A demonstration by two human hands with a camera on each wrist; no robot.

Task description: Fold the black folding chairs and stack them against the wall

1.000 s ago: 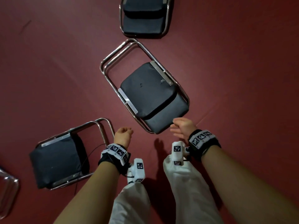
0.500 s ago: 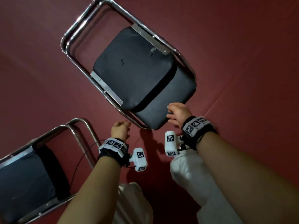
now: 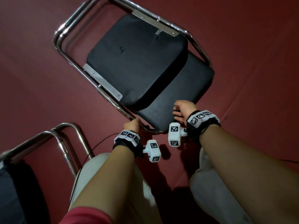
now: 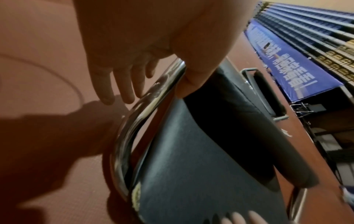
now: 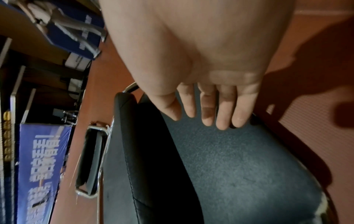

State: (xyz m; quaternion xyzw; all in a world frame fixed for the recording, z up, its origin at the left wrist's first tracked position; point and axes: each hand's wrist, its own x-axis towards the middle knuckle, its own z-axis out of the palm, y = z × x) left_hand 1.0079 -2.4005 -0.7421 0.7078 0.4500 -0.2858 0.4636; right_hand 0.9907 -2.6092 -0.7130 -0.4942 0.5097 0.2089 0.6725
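Blue banner (image 5: 41,166) at 8 o'clock: white characters, unreadable. Left hand (image 3: 131,126) straddles folding chair (image 3: 135,62) frame, fingers extended; right hand (image 3: 184,109) fingers straight over backrest.

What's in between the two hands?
In the head view, the near end of the chair's black backrest and its curved metal frame lie between the left hand and the right hand.
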